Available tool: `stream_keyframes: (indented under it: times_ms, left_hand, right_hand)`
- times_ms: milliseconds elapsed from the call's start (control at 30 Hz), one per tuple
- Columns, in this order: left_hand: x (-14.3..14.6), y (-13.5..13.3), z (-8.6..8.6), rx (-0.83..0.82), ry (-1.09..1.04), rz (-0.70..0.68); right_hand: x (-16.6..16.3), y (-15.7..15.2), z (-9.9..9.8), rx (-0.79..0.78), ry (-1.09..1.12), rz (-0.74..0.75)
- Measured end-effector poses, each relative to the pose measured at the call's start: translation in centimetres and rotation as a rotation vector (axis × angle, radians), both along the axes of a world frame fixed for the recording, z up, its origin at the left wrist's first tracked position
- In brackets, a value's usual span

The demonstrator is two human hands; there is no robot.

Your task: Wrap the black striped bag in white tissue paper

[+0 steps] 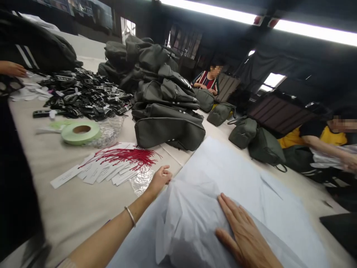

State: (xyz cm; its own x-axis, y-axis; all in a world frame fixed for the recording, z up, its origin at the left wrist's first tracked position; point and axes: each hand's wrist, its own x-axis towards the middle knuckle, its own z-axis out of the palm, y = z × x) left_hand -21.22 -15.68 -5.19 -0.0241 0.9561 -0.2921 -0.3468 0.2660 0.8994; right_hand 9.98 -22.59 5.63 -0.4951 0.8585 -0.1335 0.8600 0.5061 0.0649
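A stack of white tissue paper (237,175) lies spread on the table in front of me, with a rumpled folded sheet (189,219) on top. My right hand (244,236) lies flat and open on that rumpled sheet, fingers stretched out. My left hand (160,178) reaches to the paper's left edge with its fingers curled, seemingly pinching the sheet's edge. A thin bracelet circles my left wrist. Just left of that hand lie white hang tags with red strings (119,160).
A pile of grey-green bags (164,100) stands mid-table, with more bags (256,141) to its right. A green tape roll (80,133) and a heap of black straps (83,95) lie at left. Other people sit at the far side and right; another hand (12,69) shows at far left.
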Motion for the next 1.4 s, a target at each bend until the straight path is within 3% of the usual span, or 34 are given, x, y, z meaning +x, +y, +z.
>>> stream_keyframes:
  times_ms: [67,167,267,333,500,733,833,933,1000,1100,1167,1200,1267,1400]
  left_hand:
    - [-1.8,-2.2,-0.5,-0.008,-0.025,-0.004]
    - [-3.7,-8.0,0.0,0.061,-0.025,-0.264]
    - [-2.5,-13.3,1.3,0.115,0.197,-0.488]
    - [-0.6,-15.2,1.9,0.091,0.337,-0.43]
    - [1.7,-13.8,1.3,0.101,0.231,-0.197]
    - [-1.4,-9.9,-3.0,0.009,0.361,-0.066]
    - [-3.2,-9.2,-3.4,-0.037,0.441,0.061]
    - [-4.3,-9.4,0.2,0.028,0.595,0.244]
    - [-3.6,-9.6,4.3,0.305,0.784,0.264]
    - [-0.3,-8.8,9.6,0.945,1.057,-0.047]
    - [2.7,-7.5,10.5,1.205,1.178,-0.22]
    - [4.2,-6.6,10.0,1.245,1.221,-0.251]
    - [6.6,-4.8,7.5,1.177,1.246,-0.267]
    - [8.2,-2.2,0.4,0.746,1.054,-0.461]
  right_hand:
    - [0.2,-0.1,-0.4,0.04,0.024,0.005]
    - [0.6,-0.1,-1.0,0.081,0.056,0.023]
    - [0.8,-0.2,-1.1,0.096,0.072,0.035]
    - [0.6,-0.3,-0.8,0.098,0.07,0.033]
    - [0.0,-0.4,0.1,0.06,0.051,0.007]
    - [-0.6,-0.6,0.4,0.057,0.085,-0.027]
    - [-0.7,-0.5,0.3,0.049,0.116,-0.03]
    - [-0.9,-0.4,0.8,-0.007,0.127,-0.065]
    - [-1.5,-0.4,1.7,-0.079,0.125,-0.111]
    - [-2.9,-0.4,3.6,-0.198,0.149,-0.168]
    - [-3.5,-0.2,4.8,-0.225,0.197,-0.179]
    - [-3.4,-0.3,5.2,-0.206,0.226,-0.187]
    - [-2.4,-1.0,5.8,-0.113,0.291,-0.228]
    - [4.4,-6.6,5.3,0.194,0.507,-0.523]
